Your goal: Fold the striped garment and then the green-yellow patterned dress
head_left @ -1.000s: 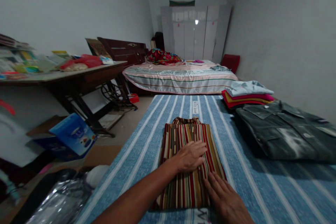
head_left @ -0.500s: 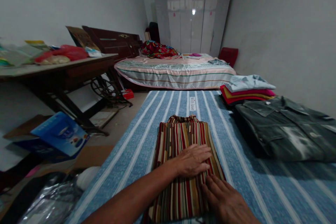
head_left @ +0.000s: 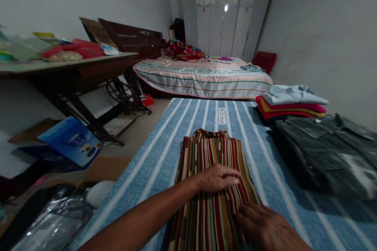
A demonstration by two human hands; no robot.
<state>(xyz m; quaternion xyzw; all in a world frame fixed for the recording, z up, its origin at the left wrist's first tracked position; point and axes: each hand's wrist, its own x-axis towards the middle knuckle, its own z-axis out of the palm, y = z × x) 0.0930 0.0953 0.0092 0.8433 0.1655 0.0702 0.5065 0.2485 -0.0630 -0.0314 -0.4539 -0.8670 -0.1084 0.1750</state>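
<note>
A striped shirt (head_left: 203,219) in red, brown, cream and black lies folded into a long rectangle, its collar at the far end. My left hand (head_left: 218,177) rests across the middle of it, fingers stretched toward the right. Nearer to me, my right hand (head_left: 266,225) lies on the shirt's right side with its fingers extended. Neither hand grips the cloth. Part of the shirt's near end runs out of the frame. Beneath it is a blue-and-white striped bedspread (head_left: 153,157).
Right of the shirt lie a folded dark green denim jacket (head_left: 321,153) and a stack of folded clothes (head_left: 291,106). A sewing machine table (head_left: 100,60) and a blue box (head_left: 73,143) stand at left. Another bed (head_left: 203,80) and a wardrobe (head_left: 218,27) are farther back.
The view has shifted, so most things sit a little farther right. My left hand has tilted, its fingers closer together. My right hand stays on the shirt's right side, slightly nearer me.
</note>
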